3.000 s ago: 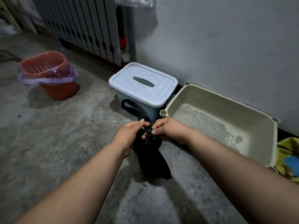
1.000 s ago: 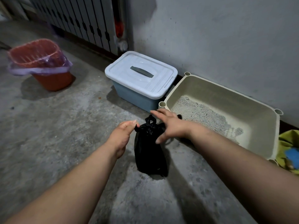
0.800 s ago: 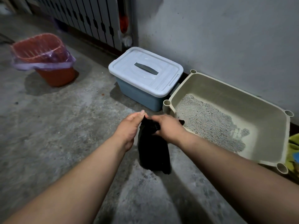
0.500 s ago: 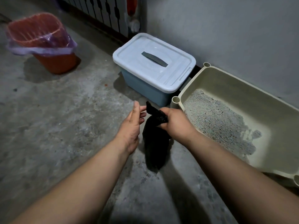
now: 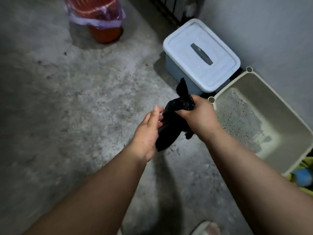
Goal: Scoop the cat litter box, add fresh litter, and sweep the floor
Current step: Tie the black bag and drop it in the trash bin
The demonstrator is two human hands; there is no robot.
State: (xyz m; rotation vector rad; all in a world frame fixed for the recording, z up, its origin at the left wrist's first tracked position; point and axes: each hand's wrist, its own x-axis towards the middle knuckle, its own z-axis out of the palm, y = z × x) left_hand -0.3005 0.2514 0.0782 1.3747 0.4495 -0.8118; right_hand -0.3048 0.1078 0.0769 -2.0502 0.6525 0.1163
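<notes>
Litter box sits by the wall; just beside it the right hand grips the neck of the black bag, upright before, now tilted. Left hand is open, straight fingers against the bag.

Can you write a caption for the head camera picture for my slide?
Right hand grips a black bag beside the litter box, left hand open alongside.
</notes>
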